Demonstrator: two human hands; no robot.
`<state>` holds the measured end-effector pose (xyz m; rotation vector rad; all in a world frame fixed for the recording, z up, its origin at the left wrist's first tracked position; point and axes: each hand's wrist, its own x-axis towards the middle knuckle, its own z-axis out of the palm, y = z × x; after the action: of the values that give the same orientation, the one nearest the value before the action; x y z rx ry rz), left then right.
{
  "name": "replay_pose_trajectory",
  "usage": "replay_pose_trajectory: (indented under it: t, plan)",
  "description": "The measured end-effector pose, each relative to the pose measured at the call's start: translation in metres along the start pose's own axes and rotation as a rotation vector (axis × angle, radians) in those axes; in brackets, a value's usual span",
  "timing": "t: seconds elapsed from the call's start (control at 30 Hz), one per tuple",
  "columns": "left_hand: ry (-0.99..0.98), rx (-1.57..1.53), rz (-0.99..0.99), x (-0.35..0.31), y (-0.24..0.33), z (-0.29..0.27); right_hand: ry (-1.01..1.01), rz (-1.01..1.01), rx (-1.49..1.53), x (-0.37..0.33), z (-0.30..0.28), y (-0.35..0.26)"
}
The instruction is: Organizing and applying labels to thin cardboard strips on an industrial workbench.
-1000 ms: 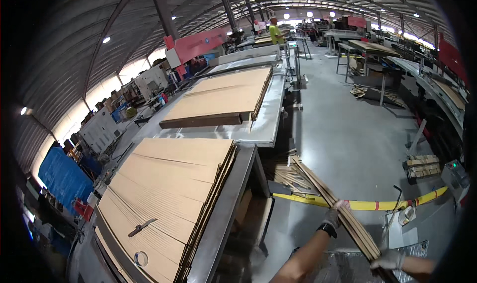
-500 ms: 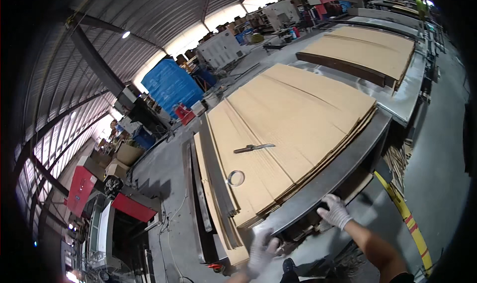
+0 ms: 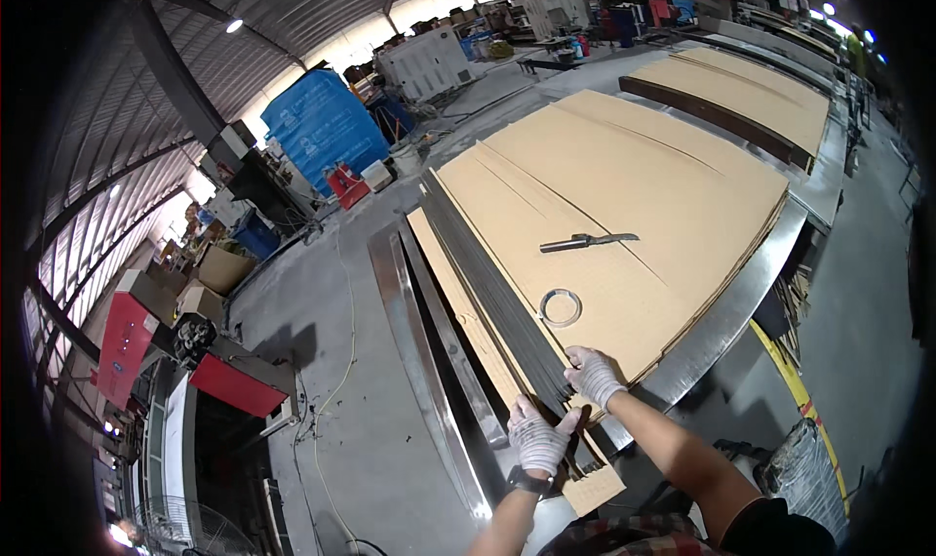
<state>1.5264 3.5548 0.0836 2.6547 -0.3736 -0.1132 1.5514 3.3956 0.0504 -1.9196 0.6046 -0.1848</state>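
Observation:
My left hand (image 3: 538, 441), in a pale striped glove with a dark watch at the wrist, is closed round the near end of a bundle of long dark grey strips (image 3: 497, 283). My right hand (image 3: 595, 377), gloved alike, pinches the same bundle's right side, beside the near corner of a stack of tan cardboard sheets (image 3: 634, 180). What lies under the fingers is partly hidden. On the top sheet rest a knife (image 3: 588, 243) with a metal handle and a ring-shaped roll of tape (image 3: 561, 307). A tan cardboard piece (image 3: 593, 491) sticks out below my left hand.
The stack lies on a metal table (image 3: 682, 380). A long metal beam (image 3: 414, 351) runs along its left side. Behind is a second cardboard stack (image 3: 741, 93). Cables (image 3: 351, 341) cross the floor, and a red machine (image 3: 239, 395) stands at left. Yellow edging (image 3: 780, 361) is at right.
My right hand has moved left from the table's near edge to the strips. My left hand has come onto their near end and closed. The view has shifted, showing the stack further right.

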Motion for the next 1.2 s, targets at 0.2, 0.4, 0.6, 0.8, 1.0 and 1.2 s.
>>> replay_pose_trajectory:
  t: [0.2, 0.4, 0.6, 0.8, 1.0, 1.2]
  plan:
    - [-0.125, 0.037, 0.019, 0.033, -0.002, -0.008, -0.126, 0.161, 0.357, 0.01, -0.005, 0.02]
    - [-0.118, -0.077, 0.017, 0.041, -0.018, -0.001, -0.061, 0.094, 0.01, -0.016, -0.007, 0.007]
    - [-0.096, -0.274, 0.069, 0.077, -0.036, 0.0, -0.083, 0.053, 0.076, -0.003, -0.003, 0.02]
    - [-0.078, -0.195, 0.038, 0.073, -0.032, 0.001, 0.133, -0.264, -0.46, -0.011, -0.004, 0.016]
    - [0.026, -0.215, 0.105, 0.074, -0.041, 0.013, 0.104, -0.25, -0.268, -0.013, -0.009, 0.017]
    - [0.068, -0.25, 0.146, 0.075, -0.044, 0.02, 0.054, -0.211, -0.102, -0.008, -0.02, 0.019]
